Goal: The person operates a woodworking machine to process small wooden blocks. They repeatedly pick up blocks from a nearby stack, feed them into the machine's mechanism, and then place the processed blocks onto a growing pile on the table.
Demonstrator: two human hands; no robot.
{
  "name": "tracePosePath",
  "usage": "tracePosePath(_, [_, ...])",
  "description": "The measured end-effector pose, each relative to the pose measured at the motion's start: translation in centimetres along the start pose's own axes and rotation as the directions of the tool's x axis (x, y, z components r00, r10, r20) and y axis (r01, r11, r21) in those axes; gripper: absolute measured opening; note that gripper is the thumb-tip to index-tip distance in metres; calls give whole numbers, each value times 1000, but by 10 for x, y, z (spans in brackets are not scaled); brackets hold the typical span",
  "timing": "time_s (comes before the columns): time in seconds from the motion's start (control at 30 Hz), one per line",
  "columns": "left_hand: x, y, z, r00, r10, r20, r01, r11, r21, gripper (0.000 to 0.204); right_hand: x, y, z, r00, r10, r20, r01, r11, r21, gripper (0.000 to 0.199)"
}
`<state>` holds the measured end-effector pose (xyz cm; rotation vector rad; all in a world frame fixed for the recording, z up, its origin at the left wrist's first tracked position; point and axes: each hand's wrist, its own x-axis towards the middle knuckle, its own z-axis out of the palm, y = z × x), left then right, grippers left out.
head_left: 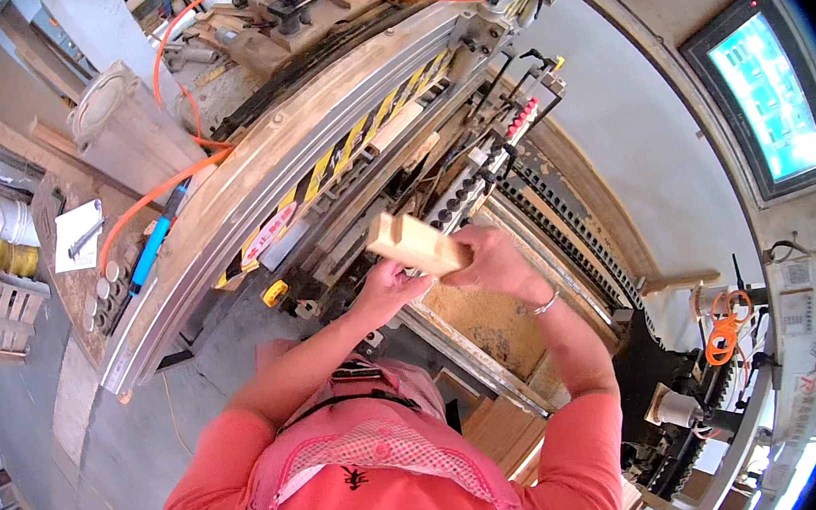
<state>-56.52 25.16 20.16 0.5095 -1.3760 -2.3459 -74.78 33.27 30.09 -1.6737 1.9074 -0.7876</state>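
Observation:
A pale wooden block with a notch near its far left end is held up in front of my body, above the machine. My right hand is wrapped round the block's right end, with a bracelet on that wrist. At the block's lower left edge, my left hand has its fingers curled and pressed together against the wood. Part of its grip is hidden beneath the block.
Below the block lies a dusty wooden panel among the machine's rails. A yellow-and-black striped beam crosses ahead. An orange air hose loops at left near a blue-handled tool. A control screen stands at right.

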Motion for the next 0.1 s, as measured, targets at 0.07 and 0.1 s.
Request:
tracePosePath(0.07, [0,0,-3,1000,21,2,-21,998,55,50,-2,-10,7,996,35,76,-32,998,-48,39])
tracePosePath(0.1, [-4,4,-5,999,34,1,-33,997,73,52,-3,-8,10,994,76,80,-75,997,-14,39])
